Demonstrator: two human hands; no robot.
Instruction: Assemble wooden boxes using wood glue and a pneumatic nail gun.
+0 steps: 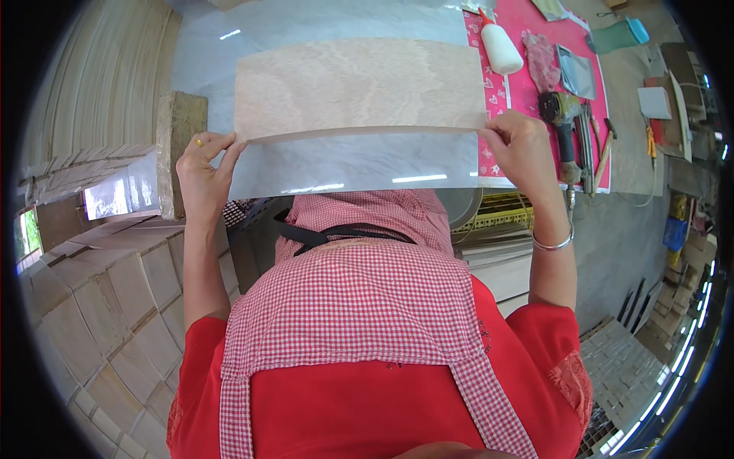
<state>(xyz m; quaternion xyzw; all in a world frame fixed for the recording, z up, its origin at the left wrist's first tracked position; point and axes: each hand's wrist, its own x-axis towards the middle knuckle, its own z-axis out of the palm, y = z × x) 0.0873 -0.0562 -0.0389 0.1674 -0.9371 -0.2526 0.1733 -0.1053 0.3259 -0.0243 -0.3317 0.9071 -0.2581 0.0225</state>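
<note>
A thin, pale rectangular wooden board (pixel 359 86) lies across the marbled grey tabletop (pixel 359 162) in front of me, its near edge seemingly lifted a little. My left hand (pixel 206 164) pinches the near left corner between thumb and fingers; a gold ring shows on one finger. At the opposite near corner, my right hand (pixel 520 145) pinches the board the same way, with a bangle on that wrist. Just left of my left hand stands a rough wooden block (pixel 182 126). Both thumbs press close to the board's near edge.
A white glue bottle (pixel 501 47) with a red tip lies on a pink patterned sheet (pixel 535 15) at the right. Near it are a power drill (pixel 562 115), a crumpled pink cloth (pixel 541 63) and a hammer (pixel 605 153). Stacked wooden boards (pixel 99 69) rise at the left.
</note>
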